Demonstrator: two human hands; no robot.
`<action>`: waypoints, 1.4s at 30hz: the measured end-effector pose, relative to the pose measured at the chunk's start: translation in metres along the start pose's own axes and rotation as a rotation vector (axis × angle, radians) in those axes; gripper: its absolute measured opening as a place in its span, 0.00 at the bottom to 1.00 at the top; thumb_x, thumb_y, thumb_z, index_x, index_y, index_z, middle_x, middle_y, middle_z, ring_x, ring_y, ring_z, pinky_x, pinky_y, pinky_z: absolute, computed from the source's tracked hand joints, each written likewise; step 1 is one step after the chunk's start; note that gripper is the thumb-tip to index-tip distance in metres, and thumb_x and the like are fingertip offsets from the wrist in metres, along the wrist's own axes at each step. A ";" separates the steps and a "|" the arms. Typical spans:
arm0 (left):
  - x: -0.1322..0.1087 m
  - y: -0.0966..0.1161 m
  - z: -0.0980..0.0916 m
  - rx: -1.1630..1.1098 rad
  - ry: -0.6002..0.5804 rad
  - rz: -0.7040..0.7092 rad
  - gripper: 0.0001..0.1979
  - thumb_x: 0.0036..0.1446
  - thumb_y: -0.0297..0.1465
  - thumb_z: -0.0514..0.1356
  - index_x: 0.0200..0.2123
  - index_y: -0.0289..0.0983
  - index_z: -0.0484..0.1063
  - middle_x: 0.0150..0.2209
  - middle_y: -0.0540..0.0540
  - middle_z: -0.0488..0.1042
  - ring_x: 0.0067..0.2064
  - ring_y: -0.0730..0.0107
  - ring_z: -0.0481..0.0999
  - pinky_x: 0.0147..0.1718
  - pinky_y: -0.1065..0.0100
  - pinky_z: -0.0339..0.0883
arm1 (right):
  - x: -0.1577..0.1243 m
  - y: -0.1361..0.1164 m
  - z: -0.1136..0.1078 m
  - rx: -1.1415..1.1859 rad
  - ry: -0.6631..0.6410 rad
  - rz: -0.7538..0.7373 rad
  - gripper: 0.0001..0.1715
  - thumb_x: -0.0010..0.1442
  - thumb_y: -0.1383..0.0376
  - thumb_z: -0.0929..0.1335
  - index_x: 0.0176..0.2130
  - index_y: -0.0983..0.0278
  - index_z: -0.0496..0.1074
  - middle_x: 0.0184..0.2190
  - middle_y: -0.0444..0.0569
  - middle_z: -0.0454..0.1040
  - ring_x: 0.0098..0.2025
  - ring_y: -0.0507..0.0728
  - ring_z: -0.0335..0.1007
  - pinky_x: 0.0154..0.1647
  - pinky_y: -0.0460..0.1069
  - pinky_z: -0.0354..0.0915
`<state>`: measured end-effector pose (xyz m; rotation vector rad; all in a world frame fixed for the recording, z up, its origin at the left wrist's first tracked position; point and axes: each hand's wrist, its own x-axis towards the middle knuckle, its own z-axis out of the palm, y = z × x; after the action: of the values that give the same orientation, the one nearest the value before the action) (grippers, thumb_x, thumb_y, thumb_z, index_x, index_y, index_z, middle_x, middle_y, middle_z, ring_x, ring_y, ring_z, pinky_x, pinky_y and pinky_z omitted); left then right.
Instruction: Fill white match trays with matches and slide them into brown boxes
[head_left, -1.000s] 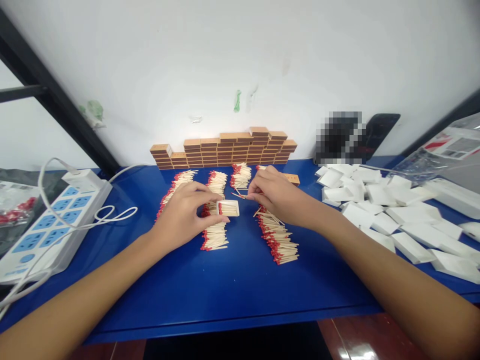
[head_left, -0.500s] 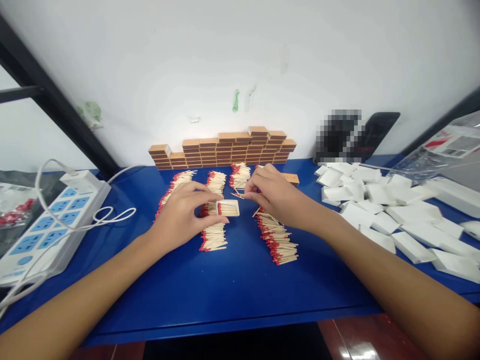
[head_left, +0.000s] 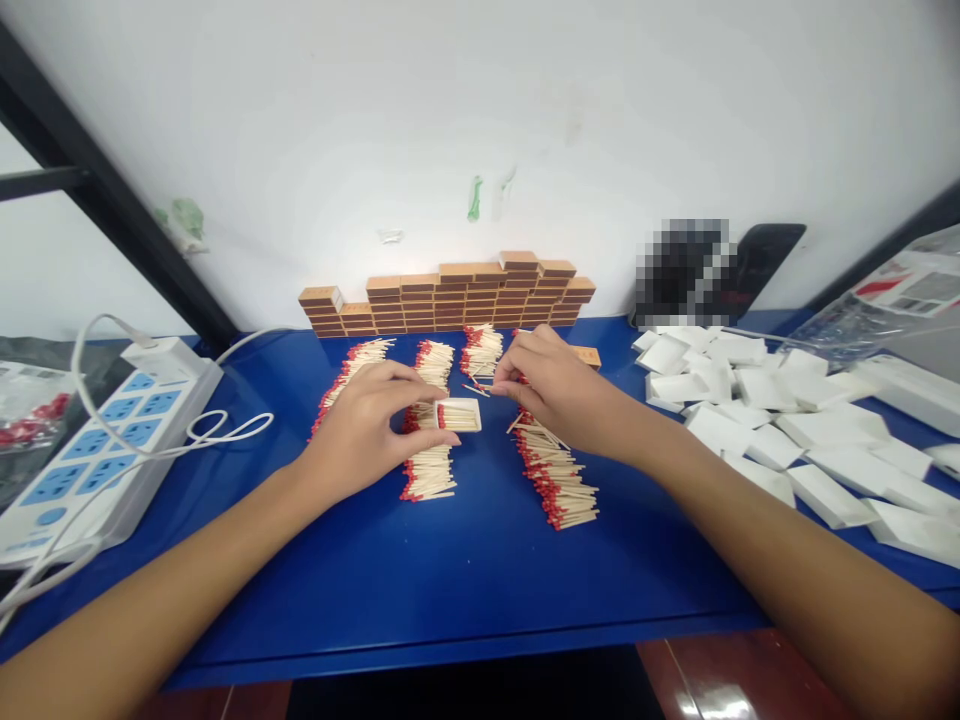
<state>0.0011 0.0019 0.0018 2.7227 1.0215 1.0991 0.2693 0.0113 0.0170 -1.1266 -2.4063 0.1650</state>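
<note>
The left hand (head_left: 371, 420) held a white tray (head_left: 471, 422), partly filled with matches, between a spread thumb and fingers. Right of the tray, the right hand (head_left: 551, 385) had its fingertips drawn together at loose matches (head_left: 474, 389); whether it gripped one could not be told. An uneven squeeze might have tipped or bent the tray; a low right wrist could have scattered the row of matches (head_left: 559, 480) below it. The right hand partly hid that row and a matchbox (head_left: 589, 356) beyond.
</note>
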 end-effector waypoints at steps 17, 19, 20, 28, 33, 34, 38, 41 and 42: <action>-0.001 -0.002 0.001 0.011 0.030 -0.017 0.21 0.54 0.46 0.73 0.46 0.41 0.83 0.44 0.43 0.82 0.48 0.57 0.81 0.50 0.58 0.74 | 0.002 -0.015 0.005 0.070 0.170 -0.045 0.09 0.73 0.61 0.64 0.38 0.59 0.67 0.39 0.52 0.72 0.44 0.62 0.60 0.47 0.57 0.60; 0.000 -0.002 0.001 0.000 0.037 -0.020 0.21 0.54 0.46 0.73 0.46 0.41 0.82 0.44 0.43 0.82 0.47 0.58 0.81 0.49 0.59 0.74 | 0.002 -0.014 0.006 0.068 0.161 -0.043 0.09 0.73 0.62 0.64 0.38 0.60 0.67 0.40 0.52 0.72 0.43 0.61 0.59 0.47 0.57 0.60; 0.000 -0.001 0.001 -0.005 0.040 -0.019 0.21 0.54 0.45 0.74 0.46 0.40 0.82 0.43 0.43 0.81 0.47 0.59 0.81 0.48 0.59 0.74 | 0.002 -0.013 0.006 0.068 0.162 -0.045 0.09 0.73 0.62 0.64 0.38 0.60 0.67 0.40 0.52 0.72 0.43 0.61 0.59 0.47 0.57 0.60; 0.000 -0.001 0.001 0.020 0.057 0.035 0.21 0.55 0.45 0.73 0.46 0.38 0.82 0.44 0.41 0.81 0.47 0.58 0.81 0.47 0.59 0.75 | 0.002 -0.008 0.009 0.051 0.168 -0.042 0.07 0.73 0.65 0.64 0.38 0.60 0.67 0.39 0.52 0.72 0.43 0.61 0.59 0.48 0.57 0.59; 0.000 -0.003 0.001 0.043 0.060 0.034 0.21 0.55 0.45 0.73 0.46 0.38 0.82 0.43 0.41 0.81 0.47 0.58 0.81 0.47 0.59 0.75 | 0.001 -0.008 0.010 0.054 0.178 -0.039 0.07 0.73 0.64 0.64 0.38 0.60 0.67 0.39 0.52 0.72 0.44 0.62 0.59 0.48 0.57 0.60; 0.000 -0.003 0.001 0.049 0.062 0.032 0.20 0.55 0.45 0.73 0.45 0.38 0.82 0.43 0.41 0.81 0.47 0.58 0.81 0.47 0.60 0.75 | 0.002 -0.008 0.009 0.057 0.182 -0.035 0.07 0.73 0.64 0.64 0.38 0.60 0.67 0.39 0.52 0.72 0.44 0.62 0.60 0.48 0.57 0.60; -0.001 -0.003 0.001 0.065 0.092 0.032 0.21 0.54 0.45 0.74 0.45 0.38 0.82 0.43 0.42 0.81 0.45 0.59 0.81 0.46 0.59 0.75 | 0.001 -0.013 0.010 0.071 0.217 -0.046 0.07 0.73 0.63 0.65 0.39 0.60 0.68 0.39 0.51 0.71 0.45 0.62 0.60 0.48 0.57 0.61; -0.002 -0.002 0.002 0.063 0.108 0.045 0.21 0.53 0.44 0.74 0.46 0.37 0.82 0.43 0.42 0.81 0.45 0.59 0.81 0.47 0.58 0.75 | 0.000 -0.020 0.013 0.058 0.230 -0.099 0.07 0.73 0.63 0.65 0.40 0.60 0.69 0.43 0.53 0.72 0.47 0.62 0.61 0.50 0.58 0.62; -0.002 -0.002 0.003 0.062 0.109 0.045 0.21 0.53 0.43 0.75 0.46 0.38 0.82 0.43 0.42 0.81 0.45 0.59 0.81 0.47 0.58 0.75 | 0.000 -0.022 0.014 0.047 0.223 -0.112 0.06 0.73 0.63 0.65 0.40 0.61 0.69 0.45 0.54 0.72 0.48 0.62 0.62 0.51 0.58 0.62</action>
<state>0.0011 0.0027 -0.0018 2.7745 1.0288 1.2572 0.2472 -0.0021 0.0112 -0.9335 -2.2481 0.0554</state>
